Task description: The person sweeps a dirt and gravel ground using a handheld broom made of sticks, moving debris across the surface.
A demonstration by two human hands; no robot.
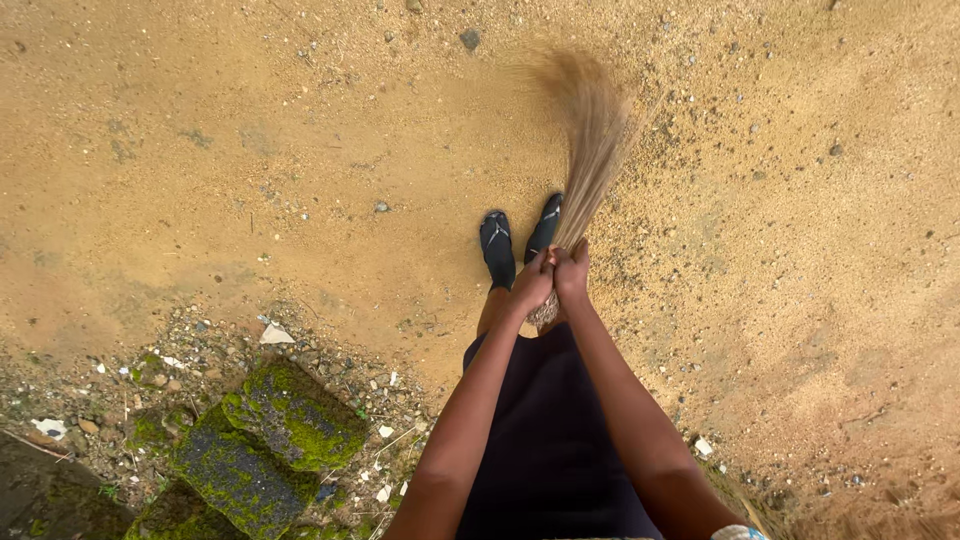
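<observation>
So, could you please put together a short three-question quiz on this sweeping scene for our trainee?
1. True or false: both the left hand and the right hand grip the broom.
2. What covers the stone blocks at lower left? A) moss B) paint C) snow
3. Fill in: the broom's bristles fan out over the ____ ground.

Key: 1 true; 2 A; 3 sandy.
</observation>
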